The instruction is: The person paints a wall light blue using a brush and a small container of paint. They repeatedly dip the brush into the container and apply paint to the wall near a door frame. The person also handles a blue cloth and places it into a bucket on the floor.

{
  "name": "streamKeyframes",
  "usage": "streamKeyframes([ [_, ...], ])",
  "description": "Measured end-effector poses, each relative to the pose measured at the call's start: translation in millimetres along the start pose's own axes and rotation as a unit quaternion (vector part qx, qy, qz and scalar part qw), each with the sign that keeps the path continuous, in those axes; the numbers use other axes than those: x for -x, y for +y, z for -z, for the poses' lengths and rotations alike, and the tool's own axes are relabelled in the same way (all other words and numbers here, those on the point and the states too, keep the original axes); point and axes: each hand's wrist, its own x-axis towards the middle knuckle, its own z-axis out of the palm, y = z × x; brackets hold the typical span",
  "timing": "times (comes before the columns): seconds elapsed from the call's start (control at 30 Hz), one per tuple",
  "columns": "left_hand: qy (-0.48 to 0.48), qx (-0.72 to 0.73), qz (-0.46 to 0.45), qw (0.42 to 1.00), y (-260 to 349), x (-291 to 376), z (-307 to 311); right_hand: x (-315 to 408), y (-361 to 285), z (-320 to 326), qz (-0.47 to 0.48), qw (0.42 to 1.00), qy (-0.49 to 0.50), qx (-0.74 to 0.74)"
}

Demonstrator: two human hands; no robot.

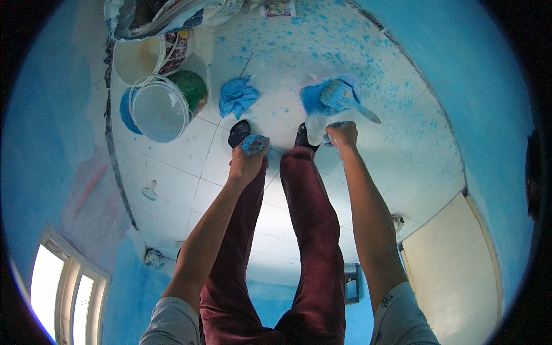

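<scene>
My left hand (251,151) is beside the left shoe, its curled fingers smeared with blue paint; whether it holds something cannot be told. My right hand (343,133) grips a translucent plastic cup (316,129) by its side, above the right shoe. Just beyond the cup lies a blue paint-filled bag or tray (314,98), its exact kind unclear. A wide paintbrush (338,95) rests on it, bristles in the blue and handle pointing right. A crumpled blue cloth or plastic sheet (238,95) lies on the floor beyond my left hand.
A plastic bucket (161,110) and another tub (140,58) stand at the left by the wall. Crumpled plastic sheeting (172,21) lies beyond them. A small brush-like tool (150,190) is on the tiled floor (177,168), which bears blue splatters. Blue walls (474,108) surround it.
</scene>
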Motion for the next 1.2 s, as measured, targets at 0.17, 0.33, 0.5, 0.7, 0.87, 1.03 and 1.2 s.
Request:
streamKeyframes([
  [0.17,0.002,-0.002,-0.009,1.0,-15,1,3,-13,21,-12,0.037,0.998,0.046,0.018],
  [0.33,0.007,0.004,-0.006,1.0,-31,0,8,2,10,-7,0.008,0.998,-0.016,-0.059],
  [0.5,-0.021,0.07,0.029,0.997,-35,3,15,6,19,-12,0.057,0.998,0.023,-0.03],
  [0.7,0.023,0.028,0.039,0.999,-62,27,43,121,-36,-25,0.164,0.986,-0.003,-0.034],
  [0.87,0.058,0.008,0.075,0.995,-87,53,76,194,-67,-76,0.264,0.958,-0.1,-0.05],
  [1.03,0.078,0.078,0.092,0.99,-157,73,108,236,-116,-148,0.34,0.922,-0.155,-0.101],
  [1.2,0.103,0.044,0.126,0.986,-164,80,128,264,-170,-185,0.266,0.944,-0.162,-0.111],
])
